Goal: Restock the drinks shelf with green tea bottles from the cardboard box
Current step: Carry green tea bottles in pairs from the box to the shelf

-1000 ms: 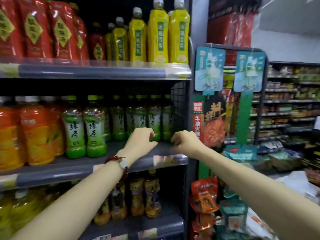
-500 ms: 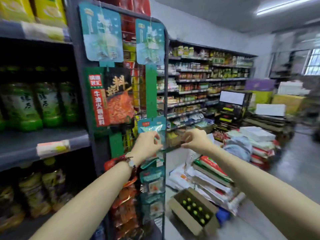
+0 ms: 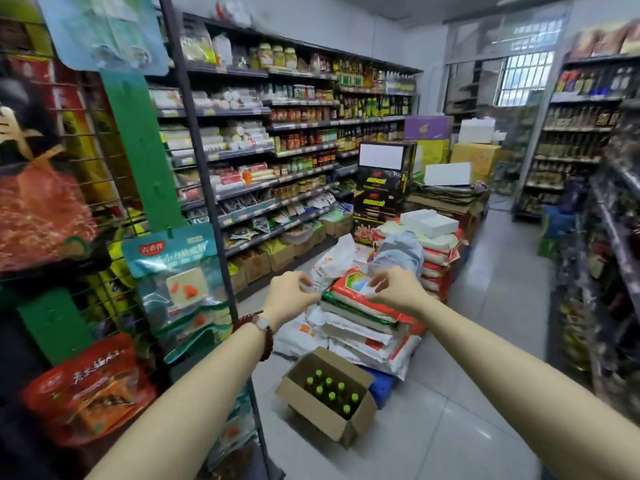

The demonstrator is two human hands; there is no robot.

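Green-capped tea bottles (image 3: pixel 331 393) stand upright in the open brown cardboard box (image 3: pixel 323 415) on the grey tiled floor (image 3: pixel 467 410), below and ahead of my outstretched arms. My left hand (image 3: pixel 290 296) and right hand (image 3: pixel 394 289) hang in the air above it, fingers loosely curled, gripping nothing I can make out. Just behind the box lies a stack of printed rice sacks (image 3: pixel 367 323). A wire rack of hanging snack packets (image 3: pixel 173 282) stands close on my left.

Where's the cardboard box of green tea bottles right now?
The cardboard box sits open on the floor, low and centre in the head view, in front of the stack of sacks, right of the hanging-snack rack.
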